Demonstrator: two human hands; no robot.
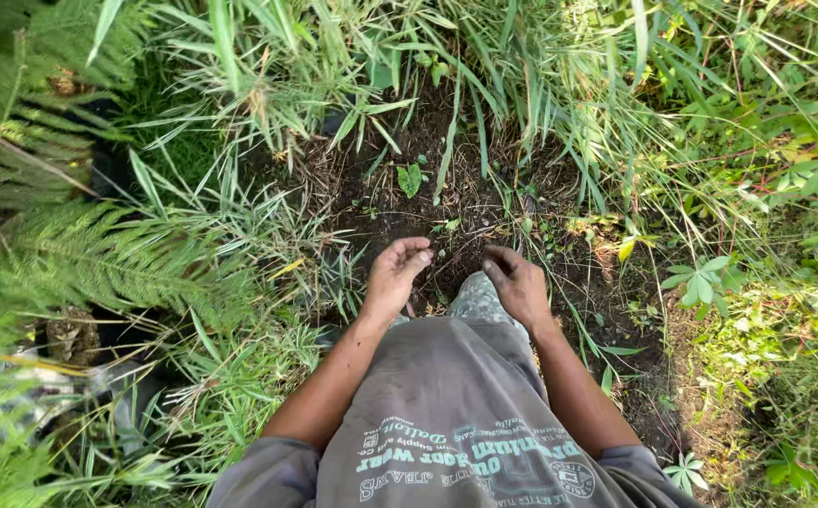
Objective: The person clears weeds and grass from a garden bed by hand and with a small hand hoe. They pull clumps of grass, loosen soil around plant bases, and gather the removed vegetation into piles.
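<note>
I look straight down at my grey printed shirt (456, 423) and both forearms. My left hand (396, 275) hangs in front of me, fingers loosely curled inward, dirt on the skin; I see nothing in it. My right hand (517, 280) is beside it, a small gap apart, fingers bent and soil-stained, also with nothing visible in it. Between and below the hands shows a camouflage-patterned boot (477, 299). Under the hands lies a patch of bare dark soil (446, 212) strewn with dry stems and a few small seedlings (411, 177).
Tall grass and bamboo-like leaves (352, 66) ring the soil patch at the top. Ferns (79, 254) crowd the left side. Leafy weeds (766, 282) fill the right. A dark gap (108, 334) shows under the ferns at lower left.
</note>
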